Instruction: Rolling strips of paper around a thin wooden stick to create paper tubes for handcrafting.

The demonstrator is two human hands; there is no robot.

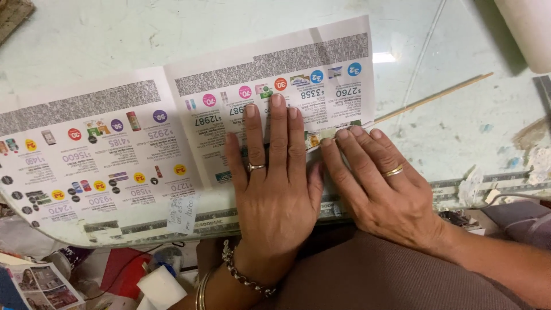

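2 hands flatten paper flyer.

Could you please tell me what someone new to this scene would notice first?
Two bare hands lie flat at the centre: the left hand presses on a printed flyer spread over a pale glass table, and the right hand rests beside it on the flyer's rolled corner. A thin wooden stick pokes out from that roll toward the upper right. Both hands wear rings, and the left wrist carries a bracelet.
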